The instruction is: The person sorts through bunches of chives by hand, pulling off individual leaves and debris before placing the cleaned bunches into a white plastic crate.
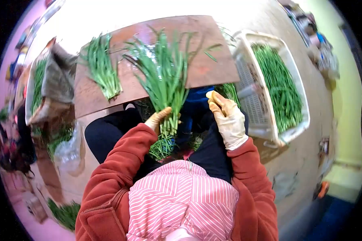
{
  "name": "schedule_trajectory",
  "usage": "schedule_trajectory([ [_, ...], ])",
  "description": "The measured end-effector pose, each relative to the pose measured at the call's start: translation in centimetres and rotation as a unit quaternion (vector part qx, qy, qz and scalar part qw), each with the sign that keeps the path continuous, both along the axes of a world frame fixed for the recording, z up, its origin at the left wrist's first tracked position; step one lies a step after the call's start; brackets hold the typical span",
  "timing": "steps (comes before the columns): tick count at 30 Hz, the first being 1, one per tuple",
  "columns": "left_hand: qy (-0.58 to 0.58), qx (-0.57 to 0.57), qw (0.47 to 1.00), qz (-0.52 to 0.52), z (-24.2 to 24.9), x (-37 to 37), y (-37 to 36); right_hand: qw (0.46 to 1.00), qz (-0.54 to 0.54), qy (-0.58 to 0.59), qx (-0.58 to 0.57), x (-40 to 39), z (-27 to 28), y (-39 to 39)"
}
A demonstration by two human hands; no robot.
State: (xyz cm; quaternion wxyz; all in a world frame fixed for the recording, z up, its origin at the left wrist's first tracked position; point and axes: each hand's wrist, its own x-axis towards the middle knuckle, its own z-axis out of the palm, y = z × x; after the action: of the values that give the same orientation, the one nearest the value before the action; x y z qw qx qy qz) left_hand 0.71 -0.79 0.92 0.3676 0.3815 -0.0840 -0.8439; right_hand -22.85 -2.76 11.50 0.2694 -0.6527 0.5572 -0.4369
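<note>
My left hand [159, 117], in a soiled pale glove, is closed around the stem end of a bunch of garlic chives [163, 76]. The bunch's long leaves fan out over the wooden board [213, 76], and its pale stems hang past the near edge above my lap. To the right of the bunch and apart from it is my right hand [228, 118], in a whitish glove. Its fingers are drawn together, and I cannot make out whether anything is between the tips. A smaller bunch of chives [103, 66] lies on the left of the board.
A white crate [305, 116] full of chives [278, 88] stands to the right. On the left is another crate [29, 108] with a grey cloth [60, 76] over it. Loose greens [161, 148] lie between my legs, and a clear plastic bag [68, 150] sits at left.
</note>
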Motion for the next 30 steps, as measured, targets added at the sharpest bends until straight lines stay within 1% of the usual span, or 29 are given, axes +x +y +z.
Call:
schedule_trajectory([
  [3,0.053,-0.018,0.998,0.001,-0.2,0.4,0.1,0.999,0.043,-0.007,0.02,2.3,-1.2,-2.6],
  [5,0.047,-0.033,0.998,0.001,-0.4,0.5,0.3,0.998,0.065,0.009,0.008,4.0,-1.8,-4.1],
  [8,0.052,-0.043,0.998,0.006,0.0,0.6,0.4,0.995,0.084,0.053,0.005,6.9,-0.3,-6.7],
  [10,0.059,-0.038,0.997,0.018,0.2,0.5,0.5,0.993,0.072,0.084,0.049,9.1,0.8,-8.8],
  [11,0.069,-0.041,0.997,0.021,0.0,0.6,0.6,0.994,0.095,0.051,0.034,9.7,-0.4,-10.3],
  [12,0.073,-0.039,0.996,0.024,-0.2,0.6,0.5,0.991,0.094,0.093,0.031,10.1,-1.7,-12.0],
  [14,0.116,-0.01,0.993,0.035,-0.5,0.7,0.7,0.964,0.13,0.232,-0.012,11.5,-2.2,-13.7],
  [15,0.133,-0.002,0.991,0.028,-0.8,0.7,0.7,0.955,0.117,0.273,0.019,12.1,-2.6,-14.0],
  [16,0.134,0.003,0.99,0.03,-0.8,0.7,0.8,0.94,0.115,0.319,0.023,12.2,-3.3,-14.1],
  [18,0.191,0.059,0.977,0.077,-0.3,0.5,0.8,0.924,0.087,0.368,0.059,12.1,-3.9,-14.3],
  [19,0.204,0.044,0.975,0.072,-1.2,0.4,0.9,0.923,0.086,0.371,0.062,11.9,-3.9,-14.4],
  [20,0.208,0.045,0.975,0.072,-1.3,0.4,0.9,0.924,0.074,0.375,0.035,11.6,-3.9,-14.7],
  [21,0.219,0.037,0.972,0.08,-0.8,0.5,0.9,0.924,0.062,0.378,0.009,11.4,-3.9,-14.9],
  [22,0.23,0.03,0.969,0.089,-0.3,0.6,1.0,0.923,0.062,0.379,0.011,11.2,-4.0,-15.0],
  [24,0.227,0.032,0.969,0.091,-0.3,0.7,0.9,0.931,0.063,0.34,0.121,11.1,-4.1,-15.1],
  [26,0.237,0.028,0.968,0.075,-0.5,0.8,0.9,0.936,0.061,0.332,0.102,10.7,-4.4,-15.4],
  [28,0.236,0.034,0.968,0.08,-0.7,0.6,1.0,0.964,0.057,0.258,0.029,10.2,-4.1,-15.7],
  [29,0.239,0.038,0.967,0.082,-0.9,0.6,1.1,0.971,0.057,0.233,0.02,9.9,-3.8,-15.7],
  [30,0.242,0.041,0.966,0.084,-0.9,0.6,1.1,0.971,0.058,0.232,0.02,9.6,-3.8,-15.8],
])
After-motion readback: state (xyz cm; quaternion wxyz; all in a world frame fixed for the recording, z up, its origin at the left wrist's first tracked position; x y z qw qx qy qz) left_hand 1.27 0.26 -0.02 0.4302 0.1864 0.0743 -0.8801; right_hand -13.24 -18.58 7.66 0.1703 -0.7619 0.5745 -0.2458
